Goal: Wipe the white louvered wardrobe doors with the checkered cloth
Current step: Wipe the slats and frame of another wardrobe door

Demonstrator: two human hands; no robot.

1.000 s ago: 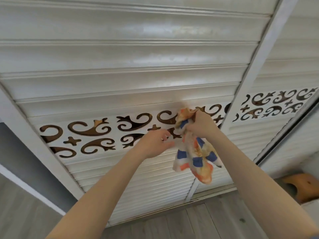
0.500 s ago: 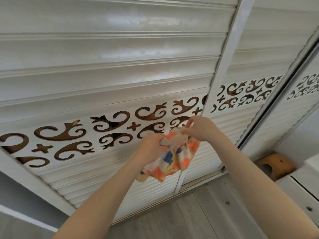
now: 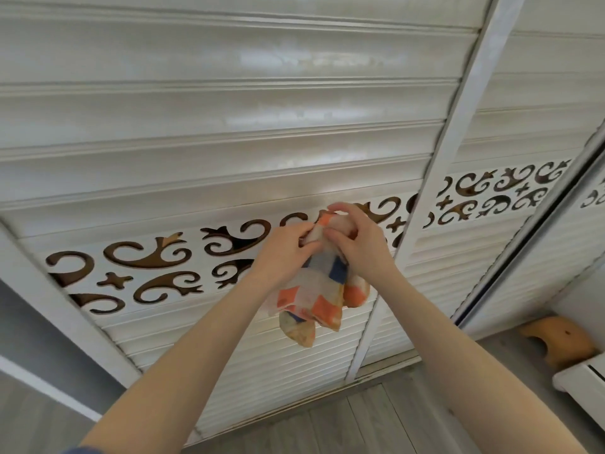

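You are holding both bare forearms stretched forward, your left hand (image 3: 284,252) and right hand (image 3: 358,245) close together, fingers gripping the bunched checkered cloth (image 3: 314,299).

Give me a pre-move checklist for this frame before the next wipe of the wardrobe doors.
1. Cloth held: ok. The left hand and right hand both grip the checkered cloth at its top.
2. Cloth gathered into a pad: not ok. Most of it hangs loose below the hands.
3. Cloth touching the cut-out band: cannot tell.
4. Louvered door around the hands unobstructed: ok.
5. Cloth damp or dry: cannot tell.
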